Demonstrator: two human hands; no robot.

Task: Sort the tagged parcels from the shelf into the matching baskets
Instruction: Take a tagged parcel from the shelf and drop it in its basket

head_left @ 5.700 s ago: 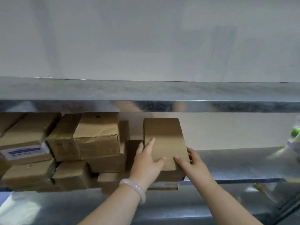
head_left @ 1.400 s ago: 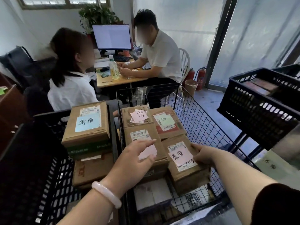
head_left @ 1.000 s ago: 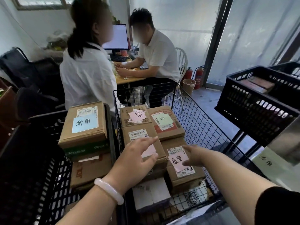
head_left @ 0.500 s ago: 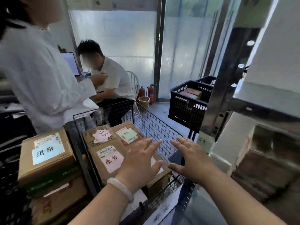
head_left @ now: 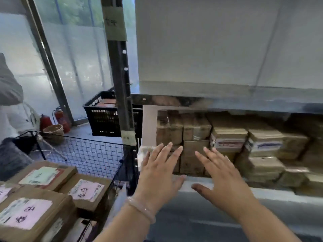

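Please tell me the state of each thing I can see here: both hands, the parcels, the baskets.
Left hand: open, fingers spread, holds nothing.
Right hand: open, fingers spread, holds nothing.
Shelf parcels: stacked in rows, untouched.
Wire basket: holds tagged parcels, tags facing up.
Black crate: holds flat brown items, not full.

Frosted glazing — white wall
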